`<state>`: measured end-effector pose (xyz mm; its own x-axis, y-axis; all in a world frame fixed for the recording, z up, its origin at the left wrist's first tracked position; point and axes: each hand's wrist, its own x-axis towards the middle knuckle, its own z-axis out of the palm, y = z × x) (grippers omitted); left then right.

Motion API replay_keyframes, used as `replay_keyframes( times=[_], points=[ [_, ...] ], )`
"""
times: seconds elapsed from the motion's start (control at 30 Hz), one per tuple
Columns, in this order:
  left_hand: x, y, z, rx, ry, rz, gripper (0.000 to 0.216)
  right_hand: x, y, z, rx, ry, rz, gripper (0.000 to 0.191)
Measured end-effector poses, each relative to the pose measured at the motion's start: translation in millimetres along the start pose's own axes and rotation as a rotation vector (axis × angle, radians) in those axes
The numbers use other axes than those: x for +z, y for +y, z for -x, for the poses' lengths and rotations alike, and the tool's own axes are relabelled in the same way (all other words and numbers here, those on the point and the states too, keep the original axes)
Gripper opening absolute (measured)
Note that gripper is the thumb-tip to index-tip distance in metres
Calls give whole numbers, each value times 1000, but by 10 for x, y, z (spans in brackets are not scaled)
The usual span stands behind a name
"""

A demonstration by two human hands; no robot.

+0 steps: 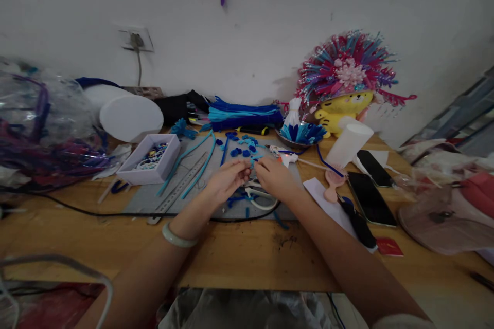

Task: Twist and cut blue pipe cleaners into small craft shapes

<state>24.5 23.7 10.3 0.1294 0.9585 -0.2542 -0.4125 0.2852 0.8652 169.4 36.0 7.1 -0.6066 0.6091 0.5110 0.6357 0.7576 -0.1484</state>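
My left hand (228,181) and my right hand (277,177) meet above a grey cutting mat (144,200). Fingers of both are pinched around a small light-blue pipe cleaner piece (253,162), mostly hidden by the fingertips. White-handled scissors (259,200) lie on the mat just below my hands. Small blue pipe cleaner curls (241,152) are scattered right beyond the fingers. Left of my left hand, a metal ruler (185,180) rests between long light-blue pipe cleaners (204,164). A white and orange glue gun (286,157) lies beyond my right hand.
A white box of beads (148,159) stands left. Blue pipe cleaner bundles (243,114) and a metal bowl (295,144) are at the back. Phones (371,199) and a pink hairbrush-like object (334,182) lie right. A black cable (104,213) crosses the table's front. A decorated headdress (347,69) tops a yellow plush.
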Motion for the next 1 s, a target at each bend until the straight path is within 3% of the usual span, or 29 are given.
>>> replay_keyframes(
  times=[0.13, 0.23, 0.3, 0.4, 0.5, 0.6, 0.73, 0.83, 0.9, 1.0],
  points=[
    [-30, 32, -11, 77, 35, 3, 14, 18, 8, -40, 294, 108, -478, 13],
    [-55, 50, -19, 162, 45, -43, 21, 13, 16, -74, 576, -23, -1018, 17],
    [-60, 55, -20, 184, 32, -71, 24, 7, 18, -85, 681, -109, -1307, 17],
    [-54, 58, -16, 211, 22, -130, 25, -4, 23, -90, 755, -144, -1477, 15],
    [-49, 51, -16, 242, 19, -218, 23, -17, 30, -96, 765, -163, -1379, 12],
    [-45, 37, -14, 256, 26, -277, 20, -41, 20, -99, 695, -113, -1054, 9],
    [-9, 33, 17, 136, -1, -121, 16, -93, -30, -71, 355, 27, -342, 12],
    [21, 35, 32, -51, -44, 61, 10, -120, -73, -33, 58, 1, 82, 17],
    [26, 30, 22, -147, -47, 162, 10, -114, -95, -15, -24, -13, 196, 19],
    [10, 16, -13, -173, -31, 199, 11, -71, -105, -15, 66, 24, 118, 18]
  ],
)
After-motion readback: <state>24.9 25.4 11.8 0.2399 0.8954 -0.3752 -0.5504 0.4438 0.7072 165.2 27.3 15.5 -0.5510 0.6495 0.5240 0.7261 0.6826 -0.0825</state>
